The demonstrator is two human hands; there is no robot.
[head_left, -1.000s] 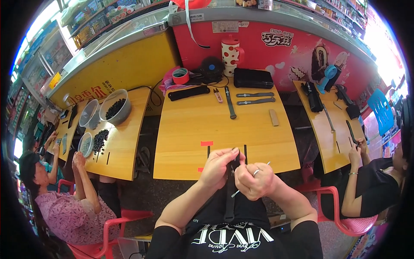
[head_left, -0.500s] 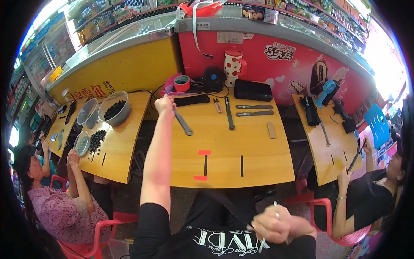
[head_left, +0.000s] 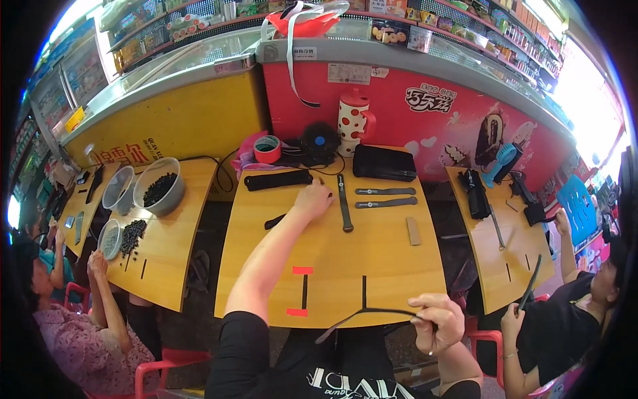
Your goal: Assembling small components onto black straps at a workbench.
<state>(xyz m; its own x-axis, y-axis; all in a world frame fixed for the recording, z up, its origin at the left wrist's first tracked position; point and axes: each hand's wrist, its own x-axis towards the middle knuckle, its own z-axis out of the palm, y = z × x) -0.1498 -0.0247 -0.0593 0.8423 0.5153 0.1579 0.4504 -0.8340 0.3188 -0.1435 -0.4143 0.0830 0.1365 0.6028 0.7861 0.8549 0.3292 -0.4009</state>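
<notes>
A thin dark strap (head_left: 362, 311) is pinched in my right hand (head_left: 438, 322) above the table's front edge, its free end hanging to the left. My left hand (head_left: 315, 199) reaches far across the table, fingers curled down where a pair of thread snips showed earlier; what they hold is hidden. Under my left forearm lies a dark strap (head_left: 274, 221), partly covered. Right of that hand a grey strap (head_left: 344, 205) lies lengthwise, and two more grey straps (head_left: 385, 191) lie crosswise. Behind my hand is a black pouch (head_left: 278, 179).
A black case (head_left: 384, 163), spotted tumbler (head_left: 352, 123), tape roll (head_left: 267, 150) and small fan (head_left: 320, 139) line the back. A tan strip (head_left: 413, 231) lies right. Red tape (head_left: 297, 312) and black lines mark the front. People work at both side tables; tubs (head_left: 159, 189) stand left.
My left hand has moved right and nearer, letting go of a strap now on the table. My right hand has risen with its strap. The view has shifted.
</notes>
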